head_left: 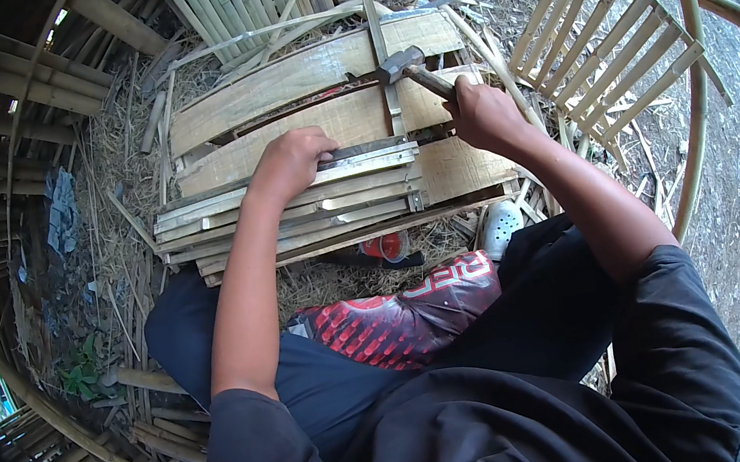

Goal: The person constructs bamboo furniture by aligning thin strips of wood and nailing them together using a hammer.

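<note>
My right hand (484,113) is wrapped around the wooden handle of a hammer (401,62). The hammer's metal head is over a narrow upright wood strip (371,13) that crosses the plank bench. Several thin bamboo slats (289,210) lie side by side across the bench's near left part, their right ends at the strip. My left hand (293,162) is closed at the farthest, darker slat (381,145), its fingertips pinched against it. Whatever else may be between those fingers is hidden. Pale, wide planks (287,75) make up the bench top.
A slatted bamboo frame (606,39) leans at the right near a curved bamboo pole (700,82). Upright bamboo strips (241,0) stand behind the bench. Below it are a red container (384,247), a white clog (502,227) and a red-and-black patterned cloth (394,319). Bamboo shavings cover the ground.
</note>
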Tool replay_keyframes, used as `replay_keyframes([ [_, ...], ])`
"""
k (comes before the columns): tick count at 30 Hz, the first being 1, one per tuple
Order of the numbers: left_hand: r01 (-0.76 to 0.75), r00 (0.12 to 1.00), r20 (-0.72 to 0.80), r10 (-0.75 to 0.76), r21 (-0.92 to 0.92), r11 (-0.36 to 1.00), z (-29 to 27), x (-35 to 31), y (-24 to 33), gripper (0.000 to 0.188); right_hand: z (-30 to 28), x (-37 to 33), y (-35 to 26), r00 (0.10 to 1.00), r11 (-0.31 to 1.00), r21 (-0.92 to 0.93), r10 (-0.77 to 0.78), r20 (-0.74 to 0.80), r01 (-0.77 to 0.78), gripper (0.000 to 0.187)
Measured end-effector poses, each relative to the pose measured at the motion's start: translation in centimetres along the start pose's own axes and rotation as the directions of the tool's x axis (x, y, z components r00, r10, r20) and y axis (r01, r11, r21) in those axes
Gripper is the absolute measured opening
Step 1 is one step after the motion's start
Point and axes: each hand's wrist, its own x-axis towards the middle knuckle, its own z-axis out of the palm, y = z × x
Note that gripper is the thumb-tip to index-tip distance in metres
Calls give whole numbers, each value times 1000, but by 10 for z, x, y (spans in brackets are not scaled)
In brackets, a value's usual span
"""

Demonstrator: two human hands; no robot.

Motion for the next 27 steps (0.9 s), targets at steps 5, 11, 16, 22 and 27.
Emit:
replay_keyframes([
  [5, 155, 981, -125, -151, 19, 988, 10, -12, 34, 22, 0, 1, 3, 1000, 998, -60, -8, 17, 9, 30],
  [11, 164, 904, -409, -122, 69, 984, 58, -35, 53, 38, -11, 1, -1, 1000, 1000, -8, 19, -3, -19, 37],
  [16, 159, 862, -495, -113, 52, 986, 70, -41, 42, 40, -36, -22, -6, 971, 943, 277, 130, 199, -183, 66],
  [22, 181, 868, -479, -132, 58, 982, 69, -35, 47, 38, -23, -71, 13, 959, 890, 430, 27, 283, -152, 68],
  [27, 183, 855, -502, -131, 56, 981, 72, -35, 46, 35, -14, -97, 13, 927, 827, 472, 145, 345, -305, 59],
])
